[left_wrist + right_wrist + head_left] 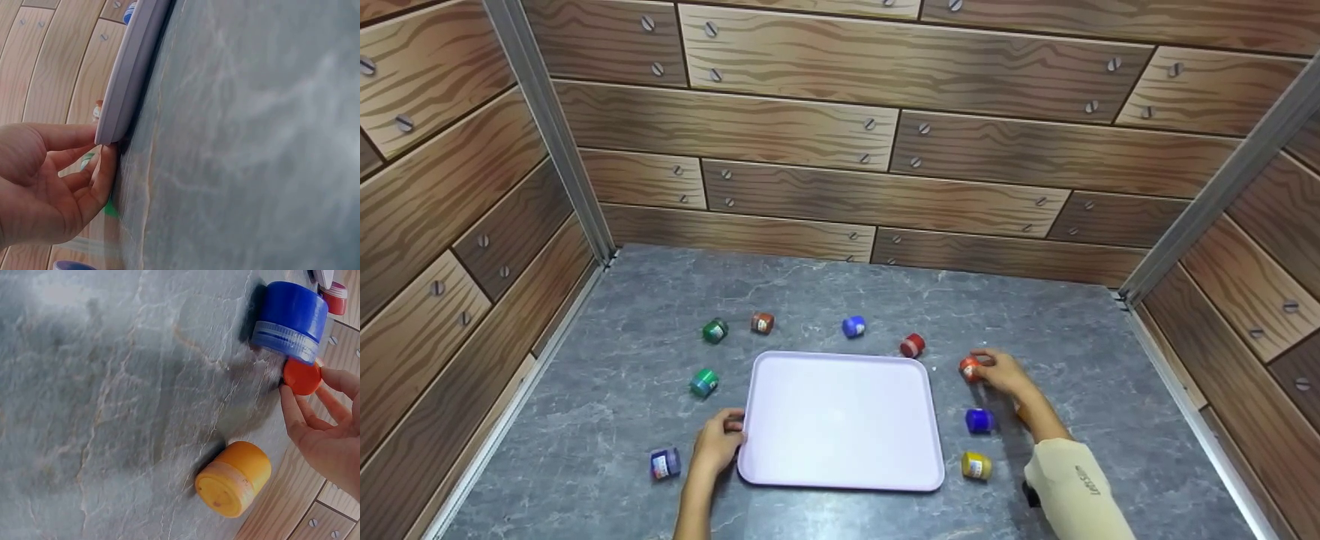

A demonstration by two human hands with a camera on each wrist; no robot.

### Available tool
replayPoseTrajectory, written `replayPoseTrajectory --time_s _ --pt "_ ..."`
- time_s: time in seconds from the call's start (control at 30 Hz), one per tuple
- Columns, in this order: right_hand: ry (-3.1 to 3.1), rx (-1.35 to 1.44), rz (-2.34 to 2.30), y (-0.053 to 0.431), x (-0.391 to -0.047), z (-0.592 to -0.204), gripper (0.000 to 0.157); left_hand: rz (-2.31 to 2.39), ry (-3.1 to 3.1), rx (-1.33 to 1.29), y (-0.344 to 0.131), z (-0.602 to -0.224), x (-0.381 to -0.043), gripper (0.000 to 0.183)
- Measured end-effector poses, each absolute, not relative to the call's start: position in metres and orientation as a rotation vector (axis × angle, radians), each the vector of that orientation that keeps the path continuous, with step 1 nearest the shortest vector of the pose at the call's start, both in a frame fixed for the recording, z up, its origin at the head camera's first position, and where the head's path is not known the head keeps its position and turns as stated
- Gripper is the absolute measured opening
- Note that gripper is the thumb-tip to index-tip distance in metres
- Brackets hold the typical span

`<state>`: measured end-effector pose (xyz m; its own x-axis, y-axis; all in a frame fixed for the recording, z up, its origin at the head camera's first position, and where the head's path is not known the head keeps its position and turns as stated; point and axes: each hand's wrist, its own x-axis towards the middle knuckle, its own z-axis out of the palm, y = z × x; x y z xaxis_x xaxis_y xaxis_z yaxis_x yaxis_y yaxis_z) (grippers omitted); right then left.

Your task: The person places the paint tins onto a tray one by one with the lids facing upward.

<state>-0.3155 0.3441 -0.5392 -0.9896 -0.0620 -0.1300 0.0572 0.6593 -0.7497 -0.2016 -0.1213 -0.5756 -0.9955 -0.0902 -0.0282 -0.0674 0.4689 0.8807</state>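
Note:
A pale lilac tray (840, 420) lies flat on the grey marbled table. At its left edge my left hand (718, 442) pinches the rim, which the left wrist view shows between thumb and fingers. My right hand (1003, 375) holds a small orange-red paint jar (302, 377) between thumb and fingertips, right of the tray's far corner. Closer to me than that hand are a dark blue jar (979, 421) and a yellow jar (976, 466). An orange-yellow jar (233, 479) lies beside the right hand, mostly hidden by the wrist in the head view.
Beyond the tray lie a red jar (913, 346), a blue jar (853, 326), a brown jar (763, 323) and a dark green jar (715, 331). To its left are a green jar (704, 382) and a purple jar (665, 463). Wood-patterned walls (810, 180) enclose the table.

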Motion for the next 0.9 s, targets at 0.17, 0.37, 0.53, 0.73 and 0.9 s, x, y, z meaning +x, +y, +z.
replayPoseTrajectory --time_s 0.17,0.37,0.53,0.73,0.9 --pt "2.676 0.104 -1.301 0.3430 -0.3155 -0.5392 0.039 -1.590 -2.680 0.153 -0.1213 -0.5757 -0.2013 0.033" --pt "2.682 0.204 -1.286 0.3418 -0.3165 -0.5395 0.036 -1.591 -2.683 0.161 -0.1209 -0.5756 -0.2017 0.033" --pt "2.691 0.237 -1.236 0.3424 -0.3177 -0.5378 0.037 -1.580 -2.684 0.165 -0.1204 -0.5759 -0.2019 0.033" --pt "2.646 0.362 -1.196 0.3414 -0.3158 -0.5320 0.044 -1.581 -2.672 0.150 -0.1199 -0.5754 -0.2019 0.032" --pt "2.581 0.421 -1.280 0.3404 -0.3130 -0.5302 0.042 -1.593 -2.664 0.146 -0.1198 -0.5742 -0.2010 0.032"
